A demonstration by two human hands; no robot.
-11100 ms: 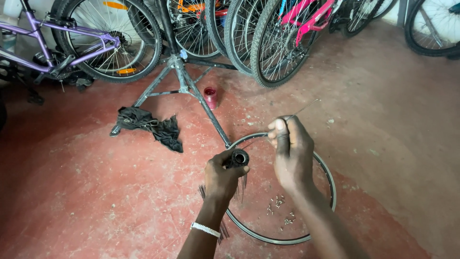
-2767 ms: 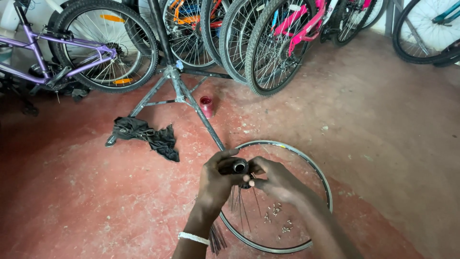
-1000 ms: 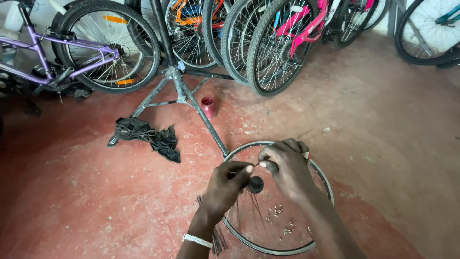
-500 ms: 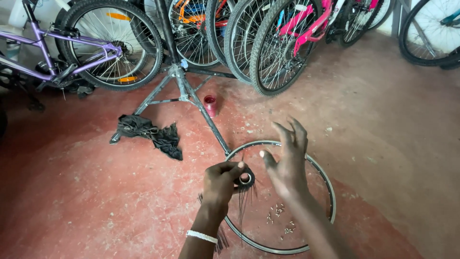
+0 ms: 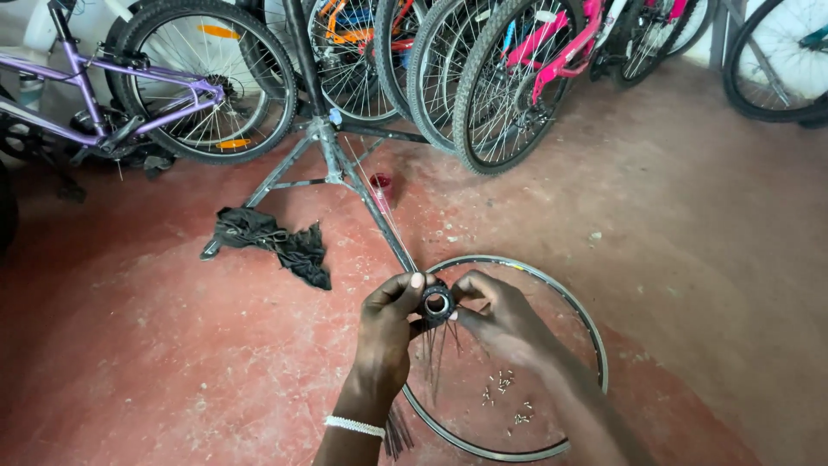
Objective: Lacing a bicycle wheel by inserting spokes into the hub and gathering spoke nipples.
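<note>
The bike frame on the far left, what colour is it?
Purple. The bike frame shows in the head view, behind the black rag.

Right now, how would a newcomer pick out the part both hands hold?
Find the bare metal rim flat on the red floor. Above its left edge, the left hand and right hand hold a small black hub; thin spokes dangle beneath it, unlike anything nearby.

The small round metal hub [image 5: 436, 304] is black with a silvery bore; the bare metal wheel rim [image 5: 576, 311] is silver-grey, the crumpled cloth rag [image 5: 272, 242] black, the concrete floor [image 5: 172, 345] mottled red.
</note>
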